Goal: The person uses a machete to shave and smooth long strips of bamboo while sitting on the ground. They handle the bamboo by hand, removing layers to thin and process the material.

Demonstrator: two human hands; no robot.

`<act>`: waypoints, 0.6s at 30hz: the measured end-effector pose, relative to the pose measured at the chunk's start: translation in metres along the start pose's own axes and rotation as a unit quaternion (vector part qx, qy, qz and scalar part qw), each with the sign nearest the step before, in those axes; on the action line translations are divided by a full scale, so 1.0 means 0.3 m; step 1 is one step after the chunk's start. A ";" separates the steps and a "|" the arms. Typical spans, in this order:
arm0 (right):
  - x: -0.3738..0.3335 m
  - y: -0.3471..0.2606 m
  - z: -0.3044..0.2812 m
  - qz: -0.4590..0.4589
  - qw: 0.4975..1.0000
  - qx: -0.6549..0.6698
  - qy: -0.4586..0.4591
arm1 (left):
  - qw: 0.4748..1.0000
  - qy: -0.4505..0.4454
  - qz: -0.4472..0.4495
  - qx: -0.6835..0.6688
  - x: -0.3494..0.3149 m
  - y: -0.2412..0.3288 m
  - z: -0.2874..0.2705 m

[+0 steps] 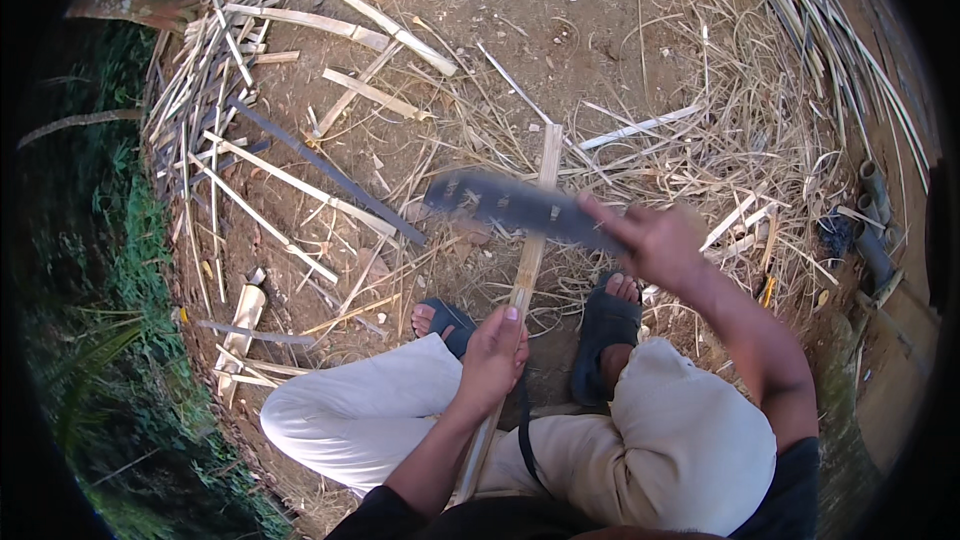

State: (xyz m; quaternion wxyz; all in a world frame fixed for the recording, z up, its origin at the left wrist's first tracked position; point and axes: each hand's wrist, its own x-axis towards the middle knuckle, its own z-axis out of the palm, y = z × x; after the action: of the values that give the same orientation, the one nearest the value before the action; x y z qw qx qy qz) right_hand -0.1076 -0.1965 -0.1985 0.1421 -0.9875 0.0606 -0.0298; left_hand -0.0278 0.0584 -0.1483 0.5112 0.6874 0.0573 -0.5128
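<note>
My left hand (493, 355) is closed around a long, pale bamboo strip (528, 275), which slants from my lap out to the ground ahead. In my right hand (660, 245) is a machete (490, 202) with a broad dark blade, slightly blurred. The blade lies across the strip beyond my left hand, its tip pointing left; whether it touches the strip I cannot tell. The handle is mostly hidden in my right fist. Both of my sandalled feet are on the ground on either side of the strip.
Thin shavings (740, 140) cover the ground at right. A pile of split bamboo (205, 90) lies at left, near a dark flat strip (330, 170) and a short bamboo piece (240, 330). Long bundled strips (830, 30) run along the far right, above cut bamboo tubes (875, 255). Green plants border the left.
</note>
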 end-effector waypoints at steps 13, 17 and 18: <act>0.007 -0.071 0.024 -0.108 0.991 0.048 0.057 | 1.000 0.028 0.000 0.011 -0.045 -0.026 -0.024; 0.019 0.075 0.077 0.085 0.994 0.066 0.024 | 1.000 0.009 0.007 0.020 -0.021 -0.032 -0.036; 0.008 0.058 0.071 0.068 0.996 0.056 0.010 | 1.000 0.016 -0.002 0.010 -0.017 -0.046 -0.024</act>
State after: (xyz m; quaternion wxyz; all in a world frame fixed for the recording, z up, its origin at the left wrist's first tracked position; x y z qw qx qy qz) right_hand -0.1055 -0.2075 -0.2236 0.1983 -0.9713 0.1268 -0.0330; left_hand -0.0339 0.0726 -0.1535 0.5021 0.7006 0.0617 -0.5033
